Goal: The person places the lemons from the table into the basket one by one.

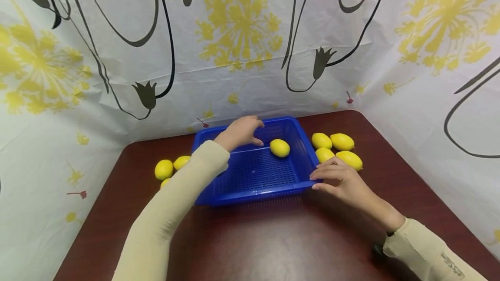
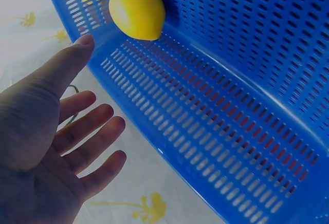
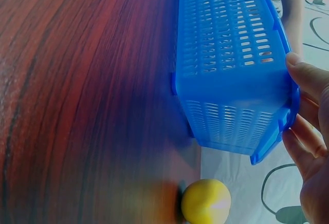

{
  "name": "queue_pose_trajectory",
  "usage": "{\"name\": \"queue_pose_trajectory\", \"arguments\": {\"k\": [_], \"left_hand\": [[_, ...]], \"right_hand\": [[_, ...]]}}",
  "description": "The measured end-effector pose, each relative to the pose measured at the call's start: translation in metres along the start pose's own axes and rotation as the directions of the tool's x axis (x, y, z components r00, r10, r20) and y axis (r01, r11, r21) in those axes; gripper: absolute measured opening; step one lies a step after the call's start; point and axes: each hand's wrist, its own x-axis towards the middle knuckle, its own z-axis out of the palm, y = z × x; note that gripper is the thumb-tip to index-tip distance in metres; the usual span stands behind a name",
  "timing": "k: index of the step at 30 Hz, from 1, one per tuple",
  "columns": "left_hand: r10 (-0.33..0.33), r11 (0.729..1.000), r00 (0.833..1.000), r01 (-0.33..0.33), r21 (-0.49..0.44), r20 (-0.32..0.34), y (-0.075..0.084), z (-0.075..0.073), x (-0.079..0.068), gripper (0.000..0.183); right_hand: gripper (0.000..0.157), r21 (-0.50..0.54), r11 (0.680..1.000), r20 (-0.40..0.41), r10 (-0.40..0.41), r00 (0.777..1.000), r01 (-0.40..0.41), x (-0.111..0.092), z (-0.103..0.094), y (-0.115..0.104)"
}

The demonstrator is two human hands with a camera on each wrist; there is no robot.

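A blue plastic basket (image 1: 250, 194) with slotted walls stands on the table, and a single yellow lemon (image 1: 279, 148) lies inside it toward the right. My left hand (image 1: 242, 132) hovers over the basket's far side, its fingers spread and nothing in its grasp. In the left wrist view, the lemon (image 2: 137, 9) sits apart from the thumb tip. My right hand (image 1: 341, 181) holds the basket's near right corner. Thumb and fingertips lie on the rim at either side of that corner in the right wrist view, where the basket (image 3: 226, 88) shows from outside.
Several lemons (image 1: 349, 160) cluster on the table right of the basket, partly behind my right hand. More lemons (image 1: 163, 170) lie at the left, partly hidden by my left sleeve. The dark red wooden table (image 1: 250, 237) meets a flower-printed cloth (image 1: 258, 94) at the back.
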Motion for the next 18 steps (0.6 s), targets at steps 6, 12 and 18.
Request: {"name": "queue_pose_trajectory", "arguments": {"k": [6,12,18], "left_hand": [[-0.008,0.999,1.000,0.007,-0.041,-0.023,-0.011,-0.003,-0.016,0.063],[-0.038,0.995,0.998,0.034,-0.095,-0.046,-0.024,-0.006,-0.036,0.062],[-0.075,0.989,0.994,0.065,-0.133,-0.074,-0.039,-0.006,-0.055,0.063]], "right_hand": [[0.035,-0.009,1.000,0.000,0.006,1.000,-0.006,-0.002,0.000,-0.001],[0.034,-0.007,1.000,0.006,0.022,1.000,-0.022,0.000,0.000,-0.003],[0.034,-0.002,0.999,0.010,0.035,0.999,-0.035,0.001,-0.001,-0.003]]}}
